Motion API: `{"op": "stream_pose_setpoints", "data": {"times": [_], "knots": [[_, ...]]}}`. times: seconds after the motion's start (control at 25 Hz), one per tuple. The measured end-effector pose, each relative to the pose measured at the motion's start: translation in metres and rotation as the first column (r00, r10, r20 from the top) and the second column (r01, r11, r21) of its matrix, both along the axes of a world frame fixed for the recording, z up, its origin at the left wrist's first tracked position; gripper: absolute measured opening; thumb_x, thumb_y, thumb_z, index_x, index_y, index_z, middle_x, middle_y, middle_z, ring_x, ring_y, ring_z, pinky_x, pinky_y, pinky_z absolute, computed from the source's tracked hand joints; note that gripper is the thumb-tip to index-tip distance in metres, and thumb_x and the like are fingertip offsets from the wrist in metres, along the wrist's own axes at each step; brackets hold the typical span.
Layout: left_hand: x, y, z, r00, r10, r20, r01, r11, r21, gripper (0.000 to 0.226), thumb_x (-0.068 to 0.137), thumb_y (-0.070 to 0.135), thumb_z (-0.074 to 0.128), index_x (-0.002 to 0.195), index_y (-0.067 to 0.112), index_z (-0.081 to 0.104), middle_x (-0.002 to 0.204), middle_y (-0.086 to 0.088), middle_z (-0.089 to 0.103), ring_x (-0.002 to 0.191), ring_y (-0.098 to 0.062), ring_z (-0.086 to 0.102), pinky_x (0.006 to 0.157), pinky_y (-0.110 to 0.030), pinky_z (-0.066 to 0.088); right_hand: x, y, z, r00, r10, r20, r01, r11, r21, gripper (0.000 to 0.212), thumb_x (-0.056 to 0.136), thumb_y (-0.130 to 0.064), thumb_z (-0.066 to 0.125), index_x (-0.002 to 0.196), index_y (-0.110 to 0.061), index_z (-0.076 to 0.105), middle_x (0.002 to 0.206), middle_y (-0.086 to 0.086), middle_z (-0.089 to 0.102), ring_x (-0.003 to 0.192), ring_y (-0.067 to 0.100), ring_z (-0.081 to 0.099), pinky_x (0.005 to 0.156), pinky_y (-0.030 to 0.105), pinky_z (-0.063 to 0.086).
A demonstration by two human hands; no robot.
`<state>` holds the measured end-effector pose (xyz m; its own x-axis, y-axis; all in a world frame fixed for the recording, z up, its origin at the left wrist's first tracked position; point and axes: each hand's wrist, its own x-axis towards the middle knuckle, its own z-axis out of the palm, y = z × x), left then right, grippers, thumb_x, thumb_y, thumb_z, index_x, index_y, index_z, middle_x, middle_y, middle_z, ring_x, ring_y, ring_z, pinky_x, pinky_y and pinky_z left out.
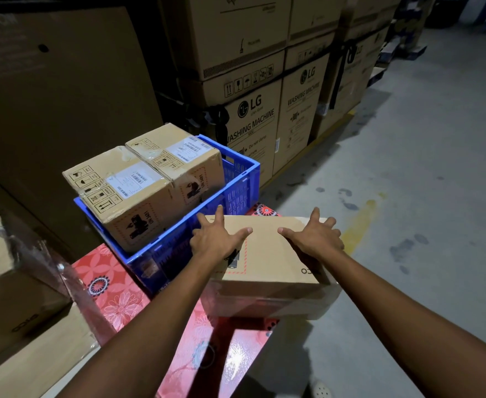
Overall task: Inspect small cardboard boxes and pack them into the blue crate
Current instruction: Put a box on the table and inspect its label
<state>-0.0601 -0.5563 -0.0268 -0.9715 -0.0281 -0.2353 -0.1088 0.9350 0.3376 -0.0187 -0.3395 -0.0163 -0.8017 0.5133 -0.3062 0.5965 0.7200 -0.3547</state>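
Box [270, 259] lower centre of frame, seemingly on another carton [264, 305], just right of crate [236, 193] on red floral table [115, 282]. Left grip [216, 239] and right grip [316, 239] flat on top face, fingers spread wide, clasping nothing. Two boxes [138, 196] in crate. Judged stiff, moderately heavy, smooth faces slippery: take opposite side edges, support base.

Blue crate [237, 191]: near box [127, 196], far box [178, 159] fill left; right strip free.
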Motion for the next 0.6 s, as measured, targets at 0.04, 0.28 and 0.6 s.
{"op": "stream_pose_setpoints", "data": {"times": [0.04,0.28,0.6], "knots": [[0.001,0.0,0.0,1.0,-0.008,-0.002,0.008,1.0,-0.007,0.103,0.078,0.089,0.046,0.159,0.034,0.016,0.16,-0.018,0.017,0.13,-0.049,0.046,0.098,-0.052,0.045,0.0,0.001,0.0,1.0,0.01,0.009,-0.01,1.0,-0.001,0.118,0.073,-0.085,0.059,0.161,-0.026,0.007,0.159,0.019,0.018,0.14,0.044,0.034,0.104,0.052,0.041],[0.017,-0.002,0.0,0.995,-0.006,-0.096,0.005,1.0,-0.009,0.094,0.083,0.086,0.038,0.156,0.028,0.027,0.147,-0.022,0.034,0.123,-0.047,0.051,0.095,-0.049,0.045,0.024,0.005,-0.013,0.983,0.113,-0.148,-0.094,0.987,0.13,0.105,0.079,-0.09,0.039,0.16,-0.027,0.018,0.152,0.019,0.031,0.129,0.042,0.048,0.099,0.049,0.047],[0.045,-0.015,0.001,0.97,0.164,-0.177,-0.129,0.972,0.198,0.076,0.094,0.074,0.036,0.152,0.026,0.032,0.133,-0.022,0.055,0.121,-0.044,0.053,0.095,-0.05,0.043,0.057,0.001,-0.012,0.934,-0.087,-0.346,0.086,0.996,-0.02,0.08,0.092,-0.075,0.037,0.156,-0.028,0.03,0.134,0.017,0.057,0.121,0.041,0.056,0.095,0.047,0.045]]}}
